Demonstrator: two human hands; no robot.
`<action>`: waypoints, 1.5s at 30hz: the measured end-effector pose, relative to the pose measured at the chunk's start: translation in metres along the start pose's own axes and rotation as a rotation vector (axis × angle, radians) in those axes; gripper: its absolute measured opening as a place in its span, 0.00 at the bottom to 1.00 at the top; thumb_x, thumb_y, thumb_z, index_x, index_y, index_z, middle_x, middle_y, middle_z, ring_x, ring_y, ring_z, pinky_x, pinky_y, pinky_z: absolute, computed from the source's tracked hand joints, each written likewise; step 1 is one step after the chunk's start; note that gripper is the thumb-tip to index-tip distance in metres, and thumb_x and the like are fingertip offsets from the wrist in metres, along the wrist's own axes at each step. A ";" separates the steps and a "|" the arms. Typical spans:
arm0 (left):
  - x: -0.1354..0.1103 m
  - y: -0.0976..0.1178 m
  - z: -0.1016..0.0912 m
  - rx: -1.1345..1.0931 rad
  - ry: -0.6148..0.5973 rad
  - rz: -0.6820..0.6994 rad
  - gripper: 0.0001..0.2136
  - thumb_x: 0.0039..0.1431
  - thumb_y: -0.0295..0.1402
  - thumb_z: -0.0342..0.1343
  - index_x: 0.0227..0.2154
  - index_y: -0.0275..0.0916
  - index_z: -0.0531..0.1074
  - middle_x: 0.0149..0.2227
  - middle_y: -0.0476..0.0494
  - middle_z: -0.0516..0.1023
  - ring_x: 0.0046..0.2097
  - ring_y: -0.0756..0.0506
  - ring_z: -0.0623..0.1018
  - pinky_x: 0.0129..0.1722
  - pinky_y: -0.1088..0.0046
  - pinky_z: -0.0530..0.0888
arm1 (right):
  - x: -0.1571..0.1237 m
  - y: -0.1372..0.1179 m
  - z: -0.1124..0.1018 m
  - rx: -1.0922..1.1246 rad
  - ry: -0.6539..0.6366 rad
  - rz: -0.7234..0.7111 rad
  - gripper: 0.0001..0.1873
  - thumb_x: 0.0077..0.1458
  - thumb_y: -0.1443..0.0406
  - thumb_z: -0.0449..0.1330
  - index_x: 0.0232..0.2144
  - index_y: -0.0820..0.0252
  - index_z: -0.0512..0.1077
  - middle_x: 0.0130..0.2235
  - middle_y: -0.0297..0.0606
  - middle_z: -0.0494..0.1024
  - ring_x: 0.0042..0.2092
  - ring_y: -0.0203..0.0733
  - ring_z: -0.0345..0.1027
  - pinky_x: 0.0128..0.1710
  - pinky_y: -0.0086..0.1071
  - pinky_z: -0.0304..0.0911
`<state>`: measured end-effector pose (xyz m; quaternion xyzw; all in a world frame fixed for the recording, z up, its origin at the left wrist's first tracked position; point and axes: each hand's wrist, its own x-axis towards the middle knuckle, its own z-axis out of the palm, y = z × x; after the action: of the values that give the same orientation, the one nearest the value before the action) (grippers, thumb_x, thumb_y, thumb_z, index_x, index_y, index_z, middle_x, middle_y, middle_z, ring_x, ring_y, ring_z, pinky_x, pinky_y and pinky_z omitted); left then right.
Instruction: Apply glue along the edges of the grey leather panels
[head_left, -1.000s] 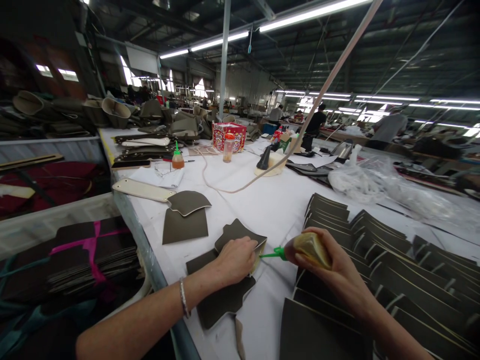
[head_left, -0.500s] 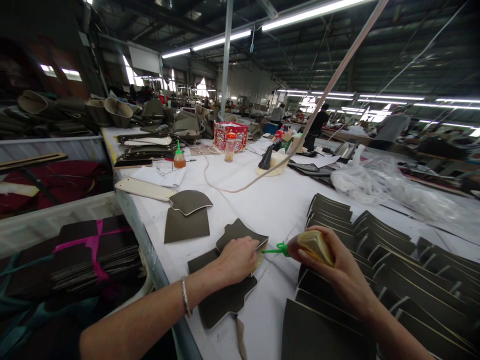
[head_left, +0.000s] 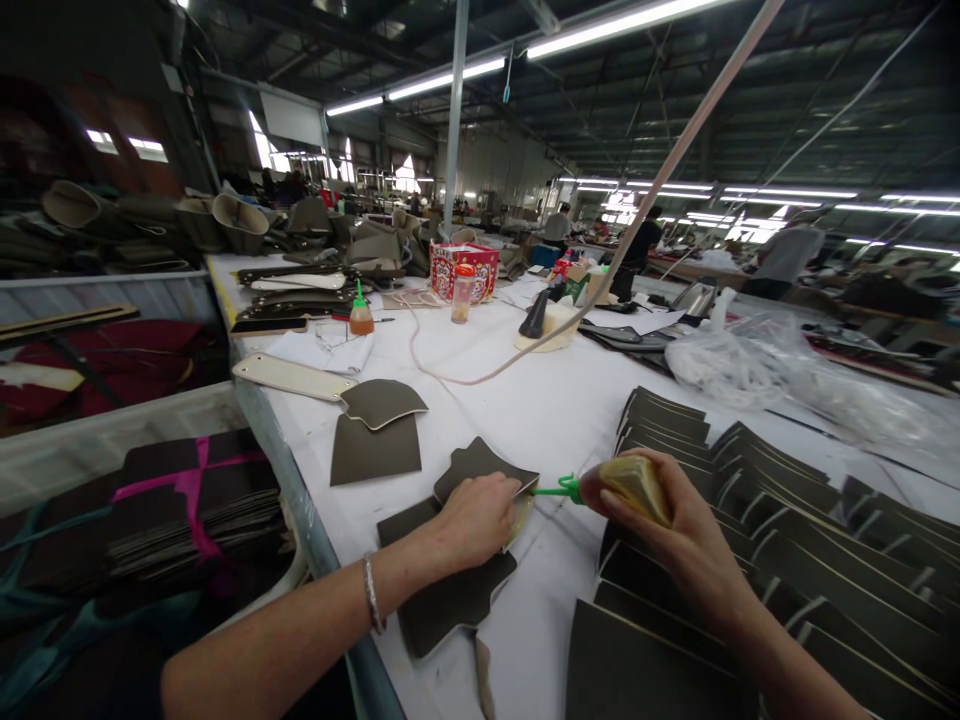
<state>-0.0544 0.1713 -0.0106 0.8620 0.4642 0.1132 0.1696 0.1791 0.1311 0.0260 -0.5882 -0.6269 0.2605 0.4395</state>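
Note:
My right hand point(head_left: 671, 525) is wrapped round a squeeze bottle point(head_left: 634, 488) of amber liquid, tipped on its side, its green nozzle pointing left. The nozzle tip is at the edge of a dark olive leather-like piece point(head_left: 480, 465). My left hand point(head_left: 480, 515) grips that piece by its right edge, fingers curled; the thumb is hidden. A yellowish, shiny strip point(head_left: 523, 515) shows along the edge beside the fingers. More dark pieces point(head_left: 457, 600) lie under my left hand and wrist. Two similar pieces point(head_left: 376, 450) overlap farther back on the left.
Rows of overlapping dark pieces point(head_left: 810, 530) cover the table's right side. Behind stand a small green-capped bottle point(head_left: 361, 315), a red-lidded jar point(head_left: 461, 295) and a patterned box point(head_left: 442, 262). A hose point(head_left: 570, 322) crosses the table point(head_left: 480, 405). A bin point(head_left: 180, 410) with tied bundles stands left.
The nozzle tip has moved slightly away from me along the piece's edge. My left hand keeps its hold in the same place. The whole view has shifted a little.

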 end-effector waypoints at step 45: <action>0.001 -0.002 0.003 -0.059 0.045 -0.040 0.12 0.63 0.28 0.40 0.35 0.40 0.70 0.39 0.44 0.78 0.41 0.42 0.78 0.40 0.69 0.72 | -0.029 -0.023 0.004 -0.028 -0.172 0.002 0.27 0.53 0.47 0.64 0.48 0.51 0.62 0.38 0.34 0.75 0.39 0.46 0.70 0.36 0.34 0.65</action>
<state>-0.0544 0.1732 -0.0143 0.8444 0.4814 0.1429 0.1866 0.1614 0.0999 0.0367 -0.5702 -0.6655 0.3017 0.3754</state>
